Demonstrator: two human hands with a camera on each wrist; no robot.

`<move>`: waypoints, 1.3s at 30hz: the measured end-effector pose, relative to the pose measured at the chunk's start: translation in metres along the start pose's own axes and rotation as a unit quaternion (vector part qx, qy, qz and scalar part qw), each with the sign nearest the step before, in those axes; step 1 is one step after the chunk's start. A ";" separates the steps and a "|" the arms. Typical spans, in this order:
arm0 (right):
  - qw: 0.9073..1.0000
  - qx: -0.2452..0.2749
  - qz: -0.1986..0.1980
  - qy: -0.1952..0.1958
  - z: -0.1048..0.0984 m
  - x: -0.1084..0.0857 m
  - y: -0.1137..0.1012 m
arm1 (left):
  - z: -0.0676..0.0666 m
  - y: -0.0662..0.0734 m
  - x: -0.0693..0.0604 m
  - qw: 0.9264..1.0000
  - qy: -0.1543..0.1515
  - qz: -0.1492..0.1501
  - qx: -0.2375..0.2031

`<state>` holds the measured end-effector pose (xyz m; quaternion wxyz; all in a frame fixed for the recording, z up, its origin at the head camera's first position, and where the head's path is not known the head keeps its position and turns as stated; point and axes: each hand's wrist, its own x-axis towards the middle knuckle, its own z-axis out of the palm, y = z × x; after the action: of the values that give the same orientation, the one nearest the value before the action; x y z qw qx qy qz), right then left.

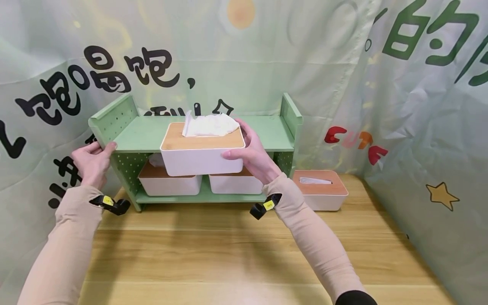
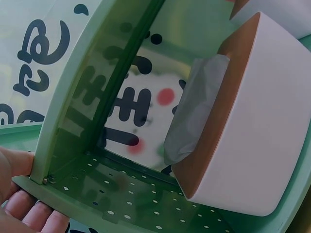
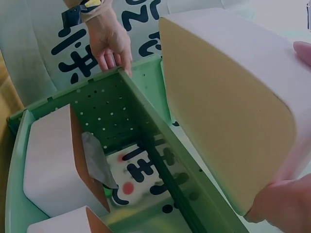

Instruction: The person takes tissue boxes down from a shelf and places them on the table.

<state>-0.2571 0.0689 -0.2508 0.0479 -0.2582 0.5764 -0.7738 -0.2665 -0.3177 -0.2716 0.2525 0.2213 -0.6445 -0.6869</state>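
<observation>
My right hand [image 1: 254, 151] grips a white tissue box [image 1: 202, 162] with a wood-look lid by its right end, thumb on the front. A white tissue sticks up from its slot. The box is in front of the upper board of a green two-tier shelf [image 1: 152, 132], and the right wrist view shows its pale underside. At the shelf's left side, my left hand [image 1: 93, 163] holds the front edge, thumb and fingers on either side of it in the left wrist view. Two similar boxes, a left one [image 1: 169, 185] and a right one [image 1: 236, 184], stand on the lower tier, partly hidden.
Another tissue box [image 1: 322, 192] stands on the wooden table [image 1: 228, 250], right of the shelf. A printed cloth [image 1: 259, 76] hangs close behind the shelf and along both sides. The shelf has raised side panels, a right one [image 1: 291, 118] among them.
</observation>
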 end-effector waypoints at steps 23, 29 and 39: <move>1.000 -0.003 -0.018 -0.003 -0.018 -0.040 -0.003 | 0.001 -0.002 0.001 1.000 -0.002 0.014 -0.008; 1.000 -0.006 -0.021 -0.002 -0.023 -0.051 -0.006 | 0.001 -0.001 0.001 1.000 -0.002 0.010 -0.006; 1.000 -0.011 -0.027 -0.002 -0.036 -0.069 -0.005 | 0.001 -0.002 0.000 1.000 0.003 0.013 -0.009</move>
<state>-0.2131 0.1270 -0.2770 0.0248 -0.2759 0.5778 -0.7677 -0.2676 -0.3170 -0.2731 0.2657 0.2129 -0.6401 -0.6887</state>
